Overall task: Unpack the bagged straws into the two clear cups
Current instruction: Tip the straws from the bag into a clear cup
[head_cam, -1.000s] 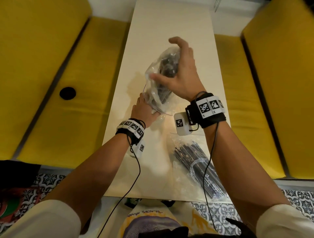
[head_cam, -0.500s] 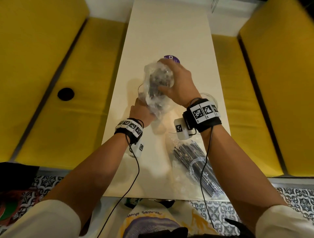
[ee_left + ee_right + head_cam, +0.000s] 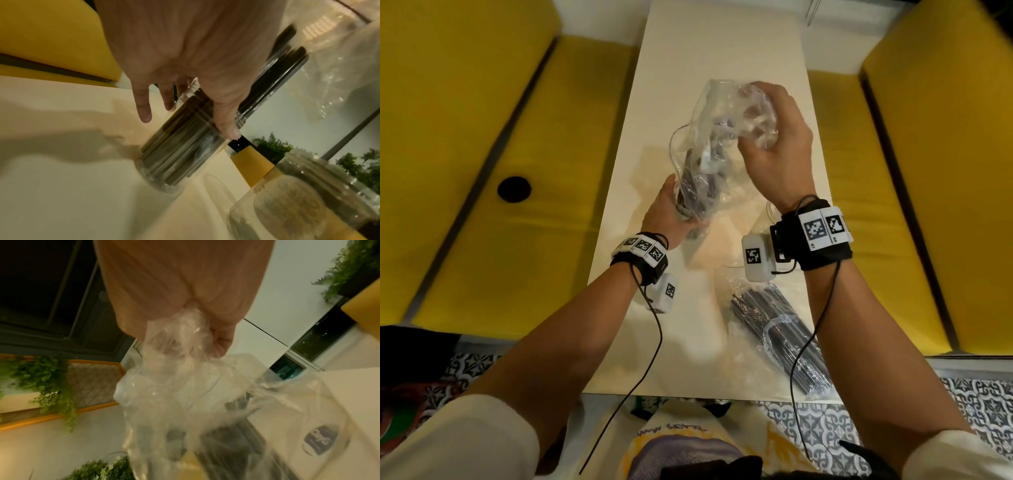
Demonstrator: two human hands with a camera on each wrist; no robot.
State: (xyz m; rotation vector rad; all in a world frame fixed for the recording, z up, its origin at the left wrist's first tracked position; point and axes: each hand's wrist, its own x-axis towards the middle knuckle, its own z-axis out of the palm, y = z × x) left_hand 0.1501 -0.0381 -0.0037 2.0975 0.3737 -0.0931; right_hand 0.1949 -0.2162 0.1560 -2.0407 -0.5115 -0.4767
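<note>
My left hand (image 3: 671, 214) grips a clear cup (image 3: 180, 155) standing on the cream table, with dark straws (image 3: 273, 78) upright in it. A loose clear bag (image 3: 722, 137) still drapes over the straws. My right hand (image 3: 779, 144) holds the bag's bunched top (image 3: 180, 344) in a fist, above and to the right of the cup. Straw tips (image 3: 239, 402) show through the plastic, and a purple sticker (image 3: 320, 439) is on the bag. The second clear cup (image 3: 287, 204) stands to the right, mostly hidden behind my right wrist in the head view. A second bag of straws (image 3: 779, 330) lies near the front right edge.
The narrow table (image 3: 722, 51) runs away from me between two yellow benches (image 3: 482, 144) (image 3: 928, 178). A black round object (image 3: 514, 188) lies on the left bench. Wrist-camera cables hang over the front edge. Green plants (image 3: 47, 378) line the walls.
My right hand first pressed down on the bagged straws, then rose up and to the right with the bag's top. The plastic now hangs slack. My left hand has kept its hold low down.
</note>
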